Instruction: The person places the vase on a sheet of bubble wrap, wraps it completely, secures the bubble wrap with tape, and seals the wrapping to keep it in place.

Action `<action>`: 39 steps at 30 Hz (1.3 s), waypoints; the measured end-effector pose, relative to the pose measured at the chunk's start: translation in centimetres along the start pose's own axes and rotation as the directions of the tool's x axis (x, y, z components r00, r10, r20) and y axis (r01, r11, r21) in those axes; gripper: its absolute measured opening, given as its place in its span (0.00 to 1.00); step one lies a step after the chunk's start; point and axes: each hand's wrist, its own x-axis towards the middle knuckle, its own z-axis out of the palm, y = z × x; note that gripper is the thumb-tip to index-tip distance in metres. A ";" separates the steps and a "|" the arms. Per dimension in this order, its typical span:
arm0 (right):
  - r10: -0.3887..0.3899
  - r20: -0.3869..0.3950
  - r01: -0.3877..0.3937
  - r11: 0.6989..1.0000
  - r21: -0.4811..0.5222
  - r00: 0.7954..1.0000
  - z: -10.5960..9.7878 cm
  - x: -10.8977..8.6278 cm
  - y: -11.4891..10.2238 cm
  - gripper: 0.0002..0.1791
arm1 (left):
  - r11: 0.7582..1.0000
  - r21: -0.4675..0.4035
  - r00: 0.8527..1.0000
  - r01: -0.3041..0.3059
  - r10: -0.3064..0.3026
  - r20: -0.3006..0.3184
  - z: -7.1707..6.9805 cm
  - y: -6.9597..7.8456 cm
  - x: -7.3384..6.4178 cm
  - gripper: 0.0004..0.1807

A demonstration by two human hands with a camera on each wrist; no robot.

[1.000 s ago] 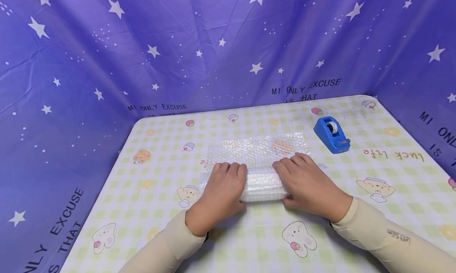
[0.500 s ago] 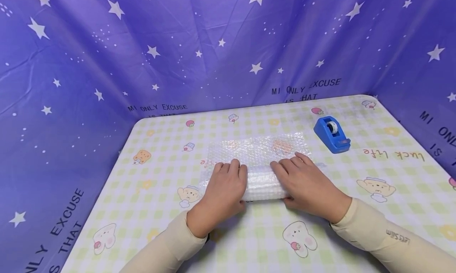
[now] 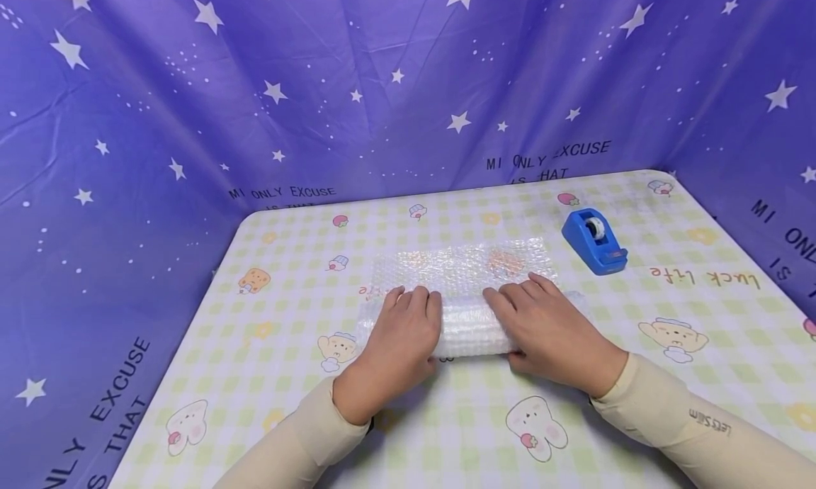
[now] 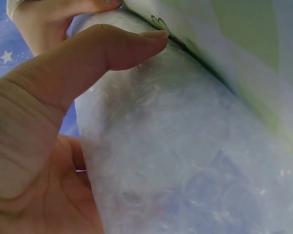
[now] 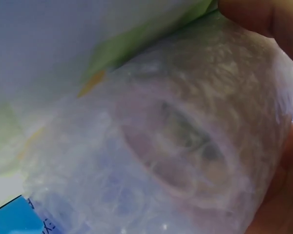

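Observation:
A sheet of clear bubble wrap (image 3: 459, 266) lies on the table, its near part rolled into a thick bubble wrap roll (image 3: 477, 326). My left hand (image 3: 403, 336) grips the roll's left part, fingers over the top and thumb low on the near side. On the right part, my right hand (image 3: 554, 333) holds it the same way. Through the layers in the right wrist view, a round rim (image 5: 185, 151) shows at the roll's end; what is wrapped inside is blurred. The left thumb (image 4: 112, 48) presses along the roll in the left wrist view.
A blue tape dispenser (image 3: 593, 241) with a roll of tape stands to the right, beyond the right hand. The table's checked, cartoon-printed cover (image 3: 255, 361) reaches a purple star-patterned curtain (image 3: 357, 64) at the back and sides.
The roll has turned and shifted slightly away from me, uncovering a bit of print at its near edge. Fingers of both hands have shifted a little on it. The tape dispenser stays put.

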 end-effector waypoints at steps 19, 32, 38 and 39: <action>0.010 -0.005 -0.009 1.000 0.029 1.000 0.2 0.2 0.2 0.44 | 0.999 0.033 1.000 0.016 -0.016 -0.011 -0.1 -0.2 0.0 0.31; 0.008 0.008 -0.009 0.999 0.053 1.000 0.1 0.1 0.1 0.40 | 1.000 0.025 1.000 -0.002 0.002 0.014 -0.3 -0.3 0.0 0.28; 0.004 0.013 -0.004 0.998 0.060 1.000 -0.1 0.0 0.2 0.40 | 1.000 0.024 1.000 -0.010 0.009 0.017 -0.3 -0.3 -0.1 0.27; 0.003 0.013 -0.004 0.998 0.061 1.000 -0.1 0.0 0.2 0.41 | 1.000 0.022 1.000 -0.012 0.012 0.016 -0.3 -0.3 -0.1 0.27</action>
